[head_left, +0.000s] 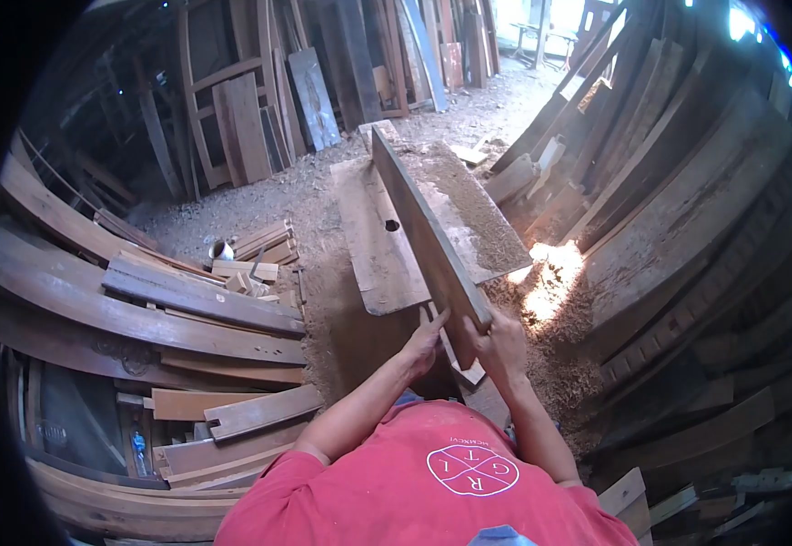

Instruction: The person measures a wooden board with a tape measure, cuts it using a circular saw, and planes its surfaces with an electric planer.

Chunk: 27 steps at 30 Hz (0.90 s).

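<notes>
A long wooden plank (pixel 428 241) stands on its edge along the middle of a wooden work table (pixel 373 259), its near end toward my body. My right hand (pixel 502 344) is closed around that near end, on the right side. On the opposite side, my left hand (pixel 423 344) is closed at the plank's lower part, with some fingers reaching up its face; its exact grip is partly hidden. Below and between my hands shows a pale strip of wood (pixel 453 350). The table top has a dark round hole (pixel 391 225) left of the plank.
Sawdust (pixel 496 241) covers the table's right side, with a sunlit heap (pixel 555 282) beside it. Stacked boards (pixel 205 305) lie at left, near a white cup (pixel 221 250). Large planks (pixel 687 209) lean along the right. More boards (pixel 314 96) stand at the back.
</notes>
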{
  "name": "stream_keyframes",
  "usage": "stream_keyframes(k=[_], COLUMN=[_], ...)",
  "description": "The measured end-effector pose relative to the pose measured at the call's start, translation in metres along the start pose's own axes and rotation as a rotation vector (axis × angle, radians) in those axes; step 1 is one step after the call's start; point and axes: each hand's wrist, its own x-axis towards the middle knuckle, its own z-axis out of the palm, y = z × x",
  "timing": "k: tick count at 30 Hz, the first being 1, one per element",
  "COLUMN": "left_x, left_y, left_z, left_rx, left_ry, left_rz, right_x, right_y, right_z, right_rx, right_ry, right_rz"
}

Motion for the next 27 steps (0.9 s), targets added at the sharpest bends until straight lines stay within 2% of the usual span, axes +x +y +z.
stream_keyframes(k=[3, 5, 8, 11, 12, 13, 15, 16, 18, 20, 24, 27], left_x=[-0.004, 0.007, 0.019, 0.037, 0.047, 0.058, 0.069, 0.051, 0.048, 0.043, 0.061, 0.073], left_y=[0.028, 0.032, 0.038, 0.038, 0.029, 0.013, -0.017, -0.010, -0.012, -0.011, -0.021, -0.011], left_z=[0.008, 0.008, 0.021, 0.031, 0.034, 0.034, 0.034, 0.048, 0.047, 0.042, 0.005, -0.002], left_rx=[0.120, 0.122, 0.159, 0.288, 0.456, 0.457, 0.790, 0.781, 0.811, 0.795, 0.803, 0.900], left_ry=[-0.010, 0.034, 0.161, 0.133, 0.200, 0.200, 0.387, 0.375, 0.361, 0.328, 0.310, 0.310], left_rz=[0.167, 0.157, 0.331, 0.370, 0.417, 0.409, 0.457, 0.385, 0.379, 0.314, 0.402, 0.427], right_x=[-0.035, -0.065, -0.103, -0.140, -0.150, -0.158, -0.173, -0.179, -0.192, -0.189, -0.188, -0.171], right_y=[0.043, 0.052, 0.054, 0.072, 0.078, 0.081, 0.089, 0.091, 0.089, 0.085, 0.098, 0.077], right_z=[0.014, 0.016, 0.017, 0.031, 0.034, 0.034, 0.027, 0.025, 0.026, 0.028, 0.056, 0.056], right_rx=[-0.007, -0.015, -0.050, -0.010, 0.020, 0.049, 0.062, 0.098, 0.133, 0.144, 0.181, 0.160], right_ry=[-0.041, -0.068, -0.162, -0.046, -0.023, 0.001, 0.004, -0.028, -0.055, -0.030, -0.055, -0.045], right_rz=[0.036, 0.051, 0.002, -0.015, 0.012, 0.040, 0.075, 0.113, 0.192, 0.116, 0.020, 0.104])
